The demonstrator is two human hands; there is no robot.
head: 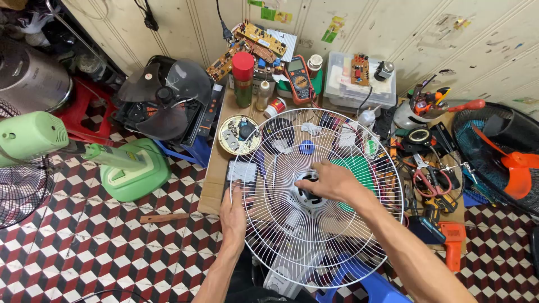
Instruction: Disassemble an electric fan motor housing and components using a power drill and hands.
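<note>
We are gripping the white wire fan guard [317, 193] with both hands. Our left hand [233, 216] is closing around the guard's outer rim on its left side, fingers curling over the wires. Our right hand [328, 180] is resting on the dark hub [307, 196] at the guard's centre, fingers bending down onto it; whether it is pinching the hub or only pressing on it, we cannot tell. The guard is lying tilted over the front part of the table [212, 188], its near edge hanging past the table's front edge above a blue stool [370, 283].

Under the guard, we are seeing small parts through the wires: a blue ring [306, 147] and a green sheet [359, 168]. Just beyond the guard's left rim, a round tin [238, 134] of small parts is sitting near the table's left edge. At the back edge, a red-capped spray can [243, 78], a multimeter [299, 81], circuit boards [247, 47] and a clear plastic box [362, 81] are standing against the wall. Along the right edge, pliers [429, 180] and a cup of tools [426, 104] are lying close together, with an orange drill [452, 241] near the front right corner.

On the checkered floor [101, 235], a green fan [67, 151] is lying to the left of the table.
</note>
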